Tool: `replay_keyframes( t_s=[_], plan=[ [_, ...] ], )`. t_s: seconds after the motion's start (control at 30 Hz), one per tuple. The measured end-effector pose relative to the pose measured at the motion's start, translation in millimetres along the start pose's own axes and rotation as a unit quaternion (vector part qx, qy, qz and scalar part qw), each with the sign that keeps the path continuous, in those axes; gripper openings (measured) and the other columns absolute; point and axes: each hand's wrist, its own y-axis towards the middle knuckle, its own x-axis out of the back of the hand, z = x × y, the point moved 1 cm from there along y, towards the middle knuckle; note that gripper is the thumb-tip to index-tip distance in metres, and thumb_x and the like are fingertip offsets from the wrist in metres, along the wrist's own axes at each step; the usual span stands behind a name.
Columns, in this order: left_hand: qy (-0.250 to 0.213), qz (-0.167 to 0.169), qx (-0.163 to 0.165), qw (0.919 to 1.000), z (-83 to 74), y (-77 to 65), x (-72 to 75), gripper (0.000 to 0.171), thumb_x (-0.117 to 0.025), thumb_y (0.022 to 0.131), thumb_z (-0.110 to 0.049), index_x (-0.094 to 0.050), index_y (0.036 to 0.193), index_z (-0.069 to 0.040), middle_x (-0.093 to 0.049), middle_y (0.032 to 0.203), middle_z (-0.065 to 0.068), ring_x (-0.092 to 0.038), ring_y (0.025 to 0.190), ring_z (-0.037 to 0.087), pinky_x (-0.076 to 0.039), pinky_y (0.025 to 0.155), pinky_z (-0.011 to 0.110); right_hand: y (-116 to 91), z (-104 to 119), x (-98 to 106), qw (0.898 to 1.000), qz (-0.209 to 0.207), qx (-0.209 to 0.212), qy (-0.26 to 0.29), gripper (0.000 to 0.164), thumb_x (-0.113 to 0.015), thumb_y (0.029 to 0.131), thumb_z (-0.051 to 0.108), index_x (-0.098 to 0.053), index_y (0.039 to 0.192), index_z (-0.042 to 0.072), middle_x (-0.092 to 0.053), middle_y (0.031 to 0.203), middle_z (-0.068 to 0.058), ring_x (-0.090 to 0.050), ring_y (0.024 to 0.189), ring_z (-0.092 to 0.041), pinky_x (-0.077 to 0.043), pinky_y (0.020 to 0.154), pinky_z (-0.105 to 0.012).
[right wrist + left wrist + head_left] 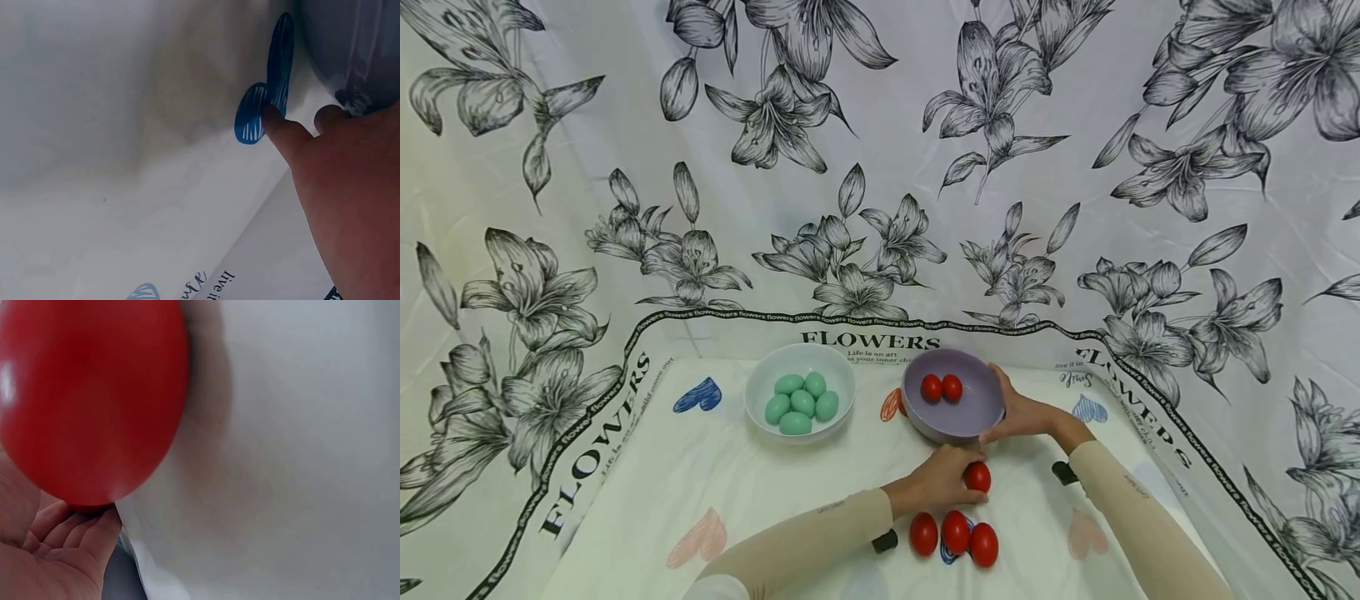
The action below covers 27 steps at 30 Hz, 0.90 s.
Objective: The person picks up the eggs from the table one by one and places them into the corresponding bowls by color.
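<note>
My left hand (936, 482) holds a red egg (977, 477) between thumb and fingers, just in front of a purple bowl (951, 429). Whether that egg touches the table cannot be made out. My right hand (1021, 414) grips the bowl's right side, thumb toward the front and fingers farther back. Inside the bowl lie two red eggs (942, 387). Nearer to me, three red eggs (955, 532) lie in a row on the cloth. A red egg (94, 394) fills much of the left wrist view, partly blocking the hand (56, 556).
To the left of the purple bowl stands a white bowl (752, 404) with several green eggs (802, 402). A white cloth (775, 492) printed with hearts covers the table. Behind it hangs a flower-patterned curtain (880, 108).
</note>
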Motion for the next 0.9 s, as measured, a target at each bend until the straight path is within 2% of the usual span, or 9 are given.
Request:
replay_keyframes(
  t_s=[0.17, 0.33, 0.57, 0.63, 0.73, 0.83, 0.9],
  plan=[
    [-0.012, 0.003, -0.021, 0.9997, 1.0, -0.9, 2.2, 0.062, -0.088, 0.090, -0.034, -0.067, 0.142, -0.009, -0.071, 0.135, -0.007, -0.062, 0.118, -0.002, -0.050, 0.100, 0.016, 0.7, -2.0, -1.1, 1.000, 0.001, -0.007, 0.002, 0.149, -0.096, 0.077, 0.037, 0.022, 0.165, 0.009, 0.002, 0.172, -0.027, -0.023, 0.153, -0.050, -0.025, 0.122, -0.067],
    [-0.017, 0.008, -0.044, 0.9989, -4.6, -5.1, 8.9, 0.060, -0.087, 0.091, -0.033, -0.067, 0.141, -0.008, -0.072, 0.132, -0.008, -0.062, 0.111, -0.005, -0.050, 0.095, 0.013, 1.0, -3.4, -1.1, 1.000, 0.000, -0.014, -0.010, 0.149, -0.095, 0.077, 0.039, 0.021, 0.165, 0.011, 0.000, 0.172, -0.026, -0.024, 0.153, -0.049, -0.024, 0.122, -0.067],
    [-0.052, 0.026, -0.041, 0.9975, -19.1, -15.8, 30.9, 0.061, -0.085, 0.092, -0.038, -0.066, 0.145, -0.014, -0.069, 0.136, -0.013, -0.059, 0.111, -0.006, -0.050, 0.094, 0.014, -0.2, -0.5, -0.3, 1.000, -0.003, -0.015, -0.010, 0.147, -0.095, 0.077, 0.039, 0.019, 0.165, 0.010, 0.000, 0.172, -0.025, -0.024, 0.153, -0.049, -0.025, 0.122, -0.068],
    [-0.076, 0.033, -0.049, 0.9953, -22.6, -18.2, 38.0, 0.061, -0.085, 0.093, -0.038, -0.065, 0.145, -0.015, -0.068, 0.138, -0.011, -0.060, 0.115, -0.005, -0.050, 0.096, 0.014, -0.5, -0.3, -0.4, 1.000, 0.000, -0.013, -0.011, 0.147, -0.095, 0.078, 0.039, 0.020, 0.165, 0.009, 0.000, 0.172, -0.026, -0.024, 0.153, -0.049, -0.025, 0.121, -0.068],
    [-0.147, 0.035, -0.068, 0.9861, -28.3, -19.9, 50.6, 0.058, -0.085, 0.093, -0.032, -0.065, 0.144, -0.014, -0.066, 0.141, -0.008, -0.059, 0.124, -0.004, -0.049, 0.101, 0.014, -1.2, -0.1, 0.4, 1.000, 0.003, -0.001, -0.006, 0.146, -0.094, 0.079, 0.037, 0.020, 0.165, 0.006, -0.001, 0.171, -0.027, -0.024, 0.152, -0.050, -0.027, 0.120, -0.069],
    [-0.229, 0.024, -0.096, 0.9684, -34.7, -18.5, 65.9, 0.056, -0.086, 0.093, -0.023, -0.064, 0.144, -0.013, -0.064, 0.143, -0.004, -0.058, 0.132, 0.001, -0.047, 0.105, 0.017, -1.6, -0.2, 1.5, 1.000, 0.002, 0.017, -0.006, 0.144, -0.093, 0.081, 0.035, 0.020, 0.164, 0.001, 0.000, 0.171, -0.029, -0.024, 0.151, -0.052, -0.028, 0.119, -0.070],
    [-0.252, 0.008, -0.107, 0.9618, -38.0, -17.5, 78.2, 0.057, -0.085, 0.094, -0.022, -0.063, 0.145, -0.013, -0.064, 0.143, -0.002, -0.059, 0.132, 0.002, -0.047, 0.106, 0.018, -1.8, 0.2, 2.1, 1.000, 0.003, 0.025, -0.011, 0.142, -0.092, 0.082, 0.036, 0.019, 0.163, -0.001, 0.000, 0.171, -0.030, -0.023, 0.151, -0.053, -0.027, 0.120, -0.070]
  ],
)
